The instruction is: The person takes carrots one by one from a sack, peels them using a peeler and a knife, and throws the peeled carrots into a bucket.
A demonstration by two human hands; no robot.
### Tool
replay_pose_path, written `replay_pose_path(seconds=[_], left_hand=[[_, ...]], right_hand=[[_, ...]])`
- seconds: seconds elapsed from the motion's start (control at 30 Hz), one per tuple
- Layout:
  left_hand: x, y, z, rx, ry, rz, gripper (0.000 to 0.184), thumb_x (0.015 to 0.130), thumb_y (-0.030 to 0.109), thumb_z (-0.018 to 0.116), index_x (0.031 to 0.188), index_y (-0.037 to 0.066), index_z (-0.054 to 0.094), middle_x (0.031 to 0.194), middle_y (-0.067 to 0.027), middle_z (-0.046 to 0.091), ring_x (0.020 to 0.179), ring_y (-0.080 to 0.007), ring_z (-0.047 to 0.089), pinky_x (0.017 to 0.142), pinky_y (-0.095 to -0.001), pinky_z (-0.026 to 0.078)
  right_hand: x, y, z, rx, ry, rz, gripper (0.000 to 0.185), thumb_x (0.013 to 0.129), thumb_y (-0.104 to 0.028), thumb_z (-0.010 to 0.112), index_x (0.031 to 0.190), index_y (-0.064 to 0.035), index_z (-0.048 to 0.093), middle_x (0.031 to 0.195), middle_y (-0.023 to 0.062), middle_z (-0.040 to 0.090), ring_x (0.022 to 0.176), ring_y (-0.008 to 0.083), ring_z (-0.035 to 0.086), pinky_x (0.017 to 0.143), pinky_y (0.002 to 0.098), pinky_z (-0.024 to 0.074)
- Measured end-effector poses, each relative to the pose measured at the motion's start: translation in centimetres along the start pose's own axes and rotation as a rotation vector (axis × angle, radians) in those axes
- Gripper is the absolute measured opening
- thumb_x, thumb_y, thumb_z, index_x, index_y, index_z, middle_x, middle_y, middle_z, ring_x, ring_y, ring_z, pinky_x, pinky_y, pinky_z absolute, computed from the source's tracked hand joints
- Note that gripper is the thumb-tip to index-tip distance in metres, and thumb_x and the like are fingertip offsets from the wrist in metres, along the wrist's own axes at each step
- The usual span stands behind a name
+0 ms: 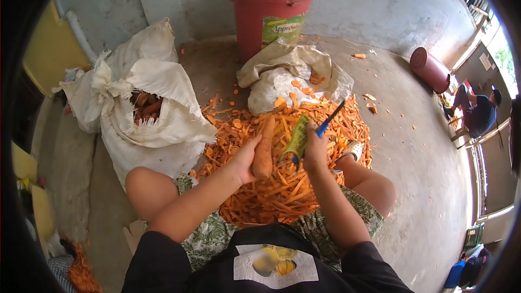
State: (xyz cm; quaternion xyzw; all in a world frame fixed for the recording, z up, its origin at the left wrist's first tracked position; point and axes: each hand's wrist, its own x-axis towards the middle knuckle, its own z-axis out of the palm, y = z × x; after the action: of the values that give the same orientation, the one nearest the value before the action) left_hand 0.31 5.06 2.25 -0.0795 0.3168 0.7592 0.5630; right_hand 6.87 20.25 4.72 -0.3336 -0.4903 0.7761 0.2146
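My left hand (247,161) is wrapped round a thick carrot (264,149), which points away from me. In my right hand (315,149) is a green peeler (297,137), close to the carrot's right side but apart from it. A blue-handled knife (324,126) with a dark blade also sticks out of the right fist, pointing up and to the right. Beneath both hands spreads a big heap of orange carrot peelings (282,192) between my legs.
Left of the heap stands an open white sack (157,154) with carrots (147,107) inside. A crumpled sack (271,89) lies behind the peelings, before a red bucket (249,24). A maroon bin (429,69) lies tipped near a seated person (480,114) at right.
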Motion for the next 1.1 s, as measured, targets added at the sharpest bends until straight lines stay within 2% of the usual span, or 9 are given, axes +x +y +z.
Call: replay_pose_path(seconds=[0.13, 0.2, 0.4, 0.5, 0.7, 0.83, 0.9, 1.03, 1.1], left_hand=[[-0.3, -1.5, 1.5, -0.044, 0.076, -0.057, 0.034, 0.092, 0.034, 0.029, 0.106, 0.008, 0.047, 0.091, -0.0068, 0.057, 0.076, -0.0192, 0.058, 0.066, -0.0390, 0.050], [-0.3, -2.0, 1.5, -0.026, 0.038, -0.098, 0.034, 0.092, 0.033, 0.028, 0.105, 0.008, 0.046, 0.088, -0.0070, 0.057, 0.074, -0.0195, 0.058, 0.062, -0.0361, 0.051], [-0.2, -2.3, 2.0, -0.041, 0.134, -0.149, 0.033, 0.092, 0.033, 0.028, 0.104, 0.008, 0.047, 0.085, -0.0060, 0.057, 0.072, -0.0183, 0.058, 0.061, -0.0353, 0.050], [-0.4, -2.0, 1.9, -0.012, 0.061, -0.130, 0.033, 0.092, 0.032, 0.029, 0.104, 0.008, 0.047, 0.087, -0.0060, 0.058, 0.074, -0.0174, 0.059, 0.062, -0.0356, 0.051], [0.2, -2.7, 0.7, -0.093, -0.044, -0.087, 0.032, 0.092, 0.030, 0.031, 0.105, 0.006, 0.047, 0.089, -0.0063, 0.058, 0.074, -0.0170, 0.059, 0.062, -0.0340, 0.051], [0.3, -2.9, 0.3, -0.117, -0.006, -0.094, 0.031, 0.092, 0.030, 0.033, 0.104, 0.005, 0.047, 0.088, -0.0073, 0.058, 0.073, -0.0180, 0.059, 0.061, -0.0335, 0.051], [0.2, -2.9, 0.0, 0.055, -0.031, -0.111, 0.033, 0.092, 0.032, 0.033, 0.103, 0.004, 0.046, 0.084, -0.0090, 0.056, 0.071, -0.0187, 0.058, 0.059, -0.0341, 0.051], [-1.6, -2.6, 0.6, 0.285, -0.006, -0.304, 0.037, 0.092, 0.035, 0.032, 0.104, 0.003, 0.045, 0.082, -0.0093, 0.054, 0.070, -0.0185, 0.056, 0.057, -0.0338, 0.050], [-2.0, -2.7, 0.7, 0.348, -0.008, -0.364, 0.042, 0.092, 0.038, 0.030, 0.107, 0.002, 0.044, 0.082, -0.0086, 0.053, 0.068, -0.0178, 0.054, 0.056, -0.0331, 0.048]], right_hand=[[-2.8, 0.4, 1.5, -0.127, -0.002, -0.049, 0.028, 0.088, -0.026, 0.047, 0.071, -0.0034, 0.049, 0.058, 0.0006, 0.049, 0.048, 0.0093, 0.047, 0.045, 0.0237, 0.0382], [-2.8, 1.0, 1.3, -0.436, -0.028, -0.209, 0.029, 0.087, -0.028, 0.050, 0.068, -0.0058, 0.049, 0.058, -0.0024, 0.045, 0.051, 0.0072, 0.042, 0.047, 0.0238, 0.0337], [-2.7, 1.0, 1.7, -0.254, -0.021, -0.127, 0.031, 0.087, -0.028, 0.050, 0.064, -0.0067, 0.045, 0.056, -0.0044, 0.039, 0.051, 0.0062, 0.032, 0.045, 0.0253, 0.0275], [-2.4, 1.2, 1.3, -0.540, -0.015, -0.214, 0.031, 0.088, -0.024, 0.047, 0.069, 0.0002, 0.049, 0.054, 0.0000, 0.043, 0.051, 0.0082, 0.035, 0.046, 0.0274, 0.0317], [-2.5, 2.3, 1.8, -0.369, -0.031, -0.216, 0.028, 0.087, -0.022, 0.049, 0.072, 0.0016, 0.050, 0.054, 0.0027, 0.045, 0.051, 0.0094, 0.037, 0.047, 0.0281, 0.0337], [-2.4, 2.4, 1.6, -0.502, -0.010, -0.292, 0.026, 0.087, -0.021, 0.049, 0.075, 0.0014, 0.052, 0.054, 0.0042, 0.045, 0.050, 0.0114, 0.037, 0.048, 0.0283, 0.0344], [-2.2, 2.0, 1.7, -0.724, 0.073, -0.381, 0.024, 0.087, -0.020, 0.050, 0.076, 0.0002, 0.054, 0.053, 0.0062, 0.047, 0.048, 0.0142, 0.040, 0.048, 0.0300, 0.0354], [4.8, 0.3, -3.3, -0.720, 0.413, -0.414, 0.027, 0.088, -0.025, 0.046, 0.078, -0.0014, 0.056, 0.055, 0.0092, 0.052, 0.048, 0.0170, 0.047, 0.046, 0.0338, 0.0363], [6.5, -0.7, -5.3, -0.751, 0.614, -0.535, 0.032, 0.088, -0.028, 0.045, 0.074, -0.0016, 0.056, 0.054, 0.0068, 0.051, 0.047, 0.0150, 0.046, 0.046, 0.0324, 0.0358]])
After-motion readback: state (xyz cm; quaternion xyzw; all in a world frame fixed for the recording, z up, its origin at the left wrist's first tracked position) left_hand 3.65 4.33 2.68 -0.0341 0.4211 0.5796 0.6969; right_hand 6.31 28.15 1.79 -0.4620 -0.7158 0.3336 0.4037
